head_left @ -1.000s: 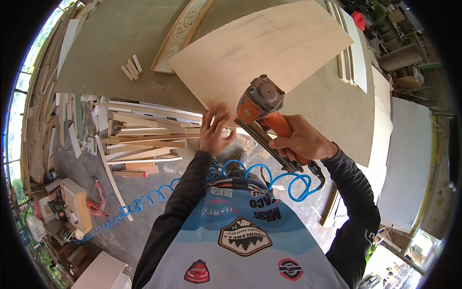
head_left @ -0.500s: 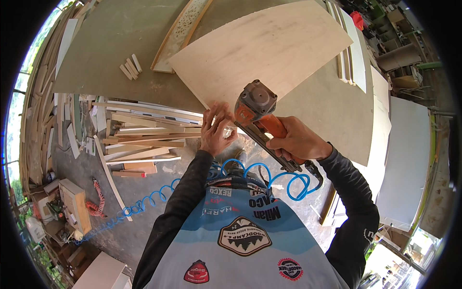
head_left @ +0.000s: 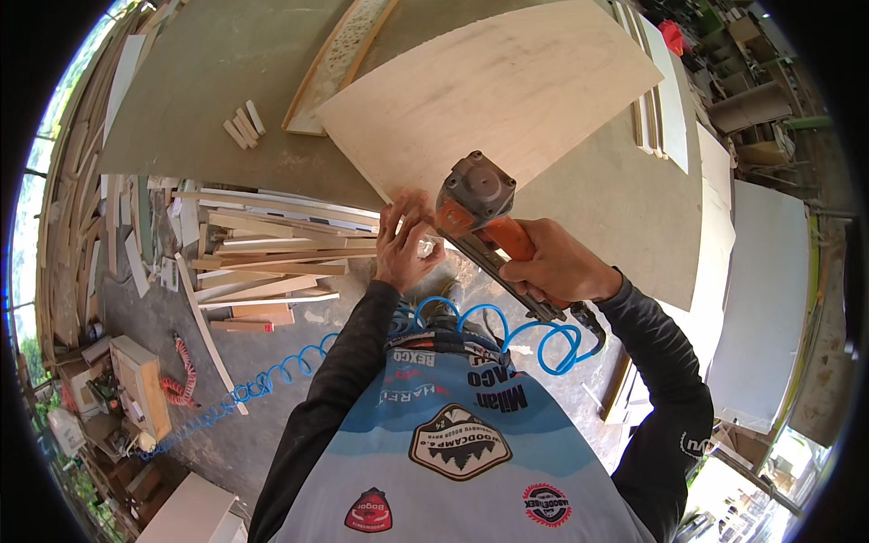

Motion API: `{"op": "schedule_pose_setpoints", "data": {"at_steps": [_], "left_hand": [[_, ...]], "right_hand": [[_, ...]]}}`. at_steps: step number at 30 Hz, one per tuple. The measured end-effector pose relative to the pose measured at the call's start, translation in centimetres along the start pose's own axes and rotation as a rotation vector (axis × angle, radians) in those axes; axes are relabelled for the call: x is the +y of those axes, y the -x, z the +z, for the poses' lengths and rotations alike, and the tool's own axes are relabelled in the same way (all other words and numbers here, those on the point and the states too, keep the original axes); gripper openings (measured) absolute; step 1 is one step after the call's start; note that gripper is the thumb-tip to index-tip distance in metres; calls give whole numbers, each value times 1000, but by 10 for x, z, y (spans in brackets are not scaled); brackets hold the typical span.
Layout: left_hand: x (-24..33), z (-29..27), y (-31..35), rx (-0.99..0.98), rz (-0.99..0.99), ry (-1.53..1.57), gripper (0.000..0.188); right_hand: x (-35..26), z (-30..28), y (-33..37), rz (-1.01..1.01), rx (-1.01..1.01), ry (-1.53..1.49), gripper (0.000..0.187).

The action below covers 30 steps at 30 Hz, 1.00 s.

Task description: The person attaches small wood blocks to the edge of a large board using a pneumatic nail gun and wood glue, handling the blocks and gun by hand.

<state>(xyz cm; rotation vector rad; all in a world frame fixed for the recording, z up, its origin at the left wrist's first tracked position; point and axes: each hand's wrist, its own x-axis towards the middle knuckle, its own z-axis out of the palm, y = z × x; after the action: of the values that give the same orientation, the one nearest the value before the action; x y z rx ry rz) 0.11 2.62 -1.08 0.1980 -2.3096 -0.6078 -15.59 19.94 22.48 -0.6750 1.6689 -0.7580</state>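
One nailer [head_left: 514,239] is grasped by the right fingers [head_left: 520,271] at the panel [head_left: 507,81], six o'clock; positioning seems in hand, steadiness needed; grip by left fingers [head_left: 392,228] can't be told.

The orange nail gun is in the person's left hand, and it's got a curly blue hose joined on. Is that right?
Not quite: the hand is wrong. The head view shows the orange nail gun in the person's right hand, and it's got a curly blue hose joined on.
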Motion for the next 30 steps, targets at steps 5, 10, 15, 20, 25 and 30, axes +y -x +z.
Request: {"op": "schedule_pose_setpoints", "data": {"at_steps": [5,10,15,20,25,30], "left_hand": [[2,-1,-3,1,5,11,46],[1,1,-2,-1,1,-27,55],[5,-1,-3,0,10,-34,61],[5,-4,-4,14,16,7,64],[8,-20,-9,-88,-19,53,60],[13,-43,-21,-233,38,-83,56]], "right_hand": [[2,0,-1,-8,9,64,32],[6,-2,10,-37,77,-2,37],[40,-15,39,-74,290,-222,44],[100,-23,50,-186,470,-395,24],[166,-23,34,-247,686,-675,13],[228,-34,18,-204,834,-873,14]]}}
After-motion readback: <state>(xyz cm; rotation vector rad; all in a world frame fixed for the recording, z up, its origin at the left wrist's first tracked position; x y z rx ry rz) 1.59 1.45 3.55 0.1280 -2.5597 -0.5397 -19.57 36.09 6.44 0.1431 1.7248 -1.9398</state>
